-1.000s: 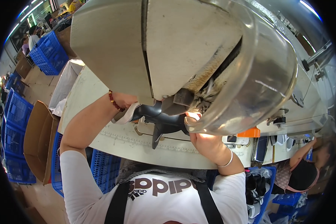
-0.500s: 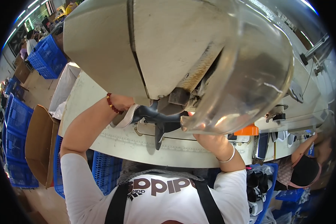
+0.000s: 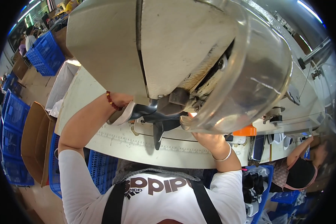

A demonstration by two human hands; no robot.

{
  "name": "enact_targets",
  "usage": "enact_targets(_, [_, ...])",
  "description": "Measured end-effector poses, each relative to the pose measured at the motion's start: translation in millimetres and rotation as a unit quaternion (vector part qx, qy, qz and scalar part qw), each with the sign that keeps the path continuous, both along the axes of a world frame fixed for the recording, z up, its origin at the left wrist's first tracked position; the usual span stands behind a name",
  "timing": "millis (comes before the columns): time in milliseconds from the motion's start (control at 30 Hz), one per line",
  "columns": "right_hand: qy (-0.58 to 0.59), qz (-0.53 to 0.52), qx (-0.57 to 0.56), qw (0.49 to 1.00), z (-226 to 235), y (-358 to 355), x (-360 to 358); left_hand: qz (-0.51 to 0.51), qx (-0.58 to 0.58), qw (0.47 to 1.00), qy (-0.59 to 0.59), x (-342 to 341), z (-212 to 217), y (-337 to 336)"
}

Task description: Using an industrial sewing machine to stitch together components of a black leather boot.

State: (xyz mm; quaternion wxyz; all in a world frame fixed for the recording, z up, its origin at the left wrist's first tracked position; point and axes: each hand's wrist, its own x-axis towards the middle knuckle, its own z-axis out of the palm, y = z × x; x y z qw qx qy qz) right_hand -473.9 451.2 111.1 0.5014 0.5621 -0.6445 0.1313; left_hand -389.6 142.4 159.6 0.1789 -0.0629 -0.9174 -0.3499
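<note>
Working at a pale worktable (image 3: 168, 159), facing ruler markings (image 3: 183, 150) running along its near side. Looking down over a big cream machine head (image 3: 164, 48), filling the upper middle and covering part of the work. Seeing a clear, bulging shield (image 3: 259, 71) beside it, curving around on the right. Having stacked blue crates (image 3: 15, 138) and an open cardboard box (image 3: 37, 143) off to the left, beyond the table. Handling a dark, shiny piece (image 3: 163, 120) lying under the lower edge of the machine head, between both hands, and pointing a narrow flap (image 3: 158, 137) toward the near edge. Holding the left hand (image 3: 124, 100) at its pale-rimmed end, hiding those fingers, so being unable to tell pinching from spreading. Holding the right hand (image 3: 208, 141) at the shield's bottom edge, near the other end, masking most of the fingers there too; again being unable to tell. Having a dark phone (image 3: 258, 146) and an orange block (image 3: 245, 130) to the right. Wearing a pale bangle (image 3: 224, 154) on the right wrist, a dark red beaded bracelet (image 3: 111, 101) on the left.
</note>
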Motion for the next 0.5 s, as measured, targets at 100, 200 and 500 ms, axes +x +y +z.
enact_targets(100, [-0.07,0.028,0.042,0.996,17.6,0.6,5.6,0.004,-0.002,1.0,0.0,-1.5,1.6,-2.0])
enact_targets(200, [-0.025,-0.022,0.098,0.995,41.6,10.8,13.3,0.007,0.001,1.0,-0.007,-4.6,3.8,-5.3])
enact_targets(500, [-0.228,0.045,0.132,0.964,53.6,35.9,-24.3,0.024,0.002,0.999,-0.045,-29.7,20.5,-29.0])
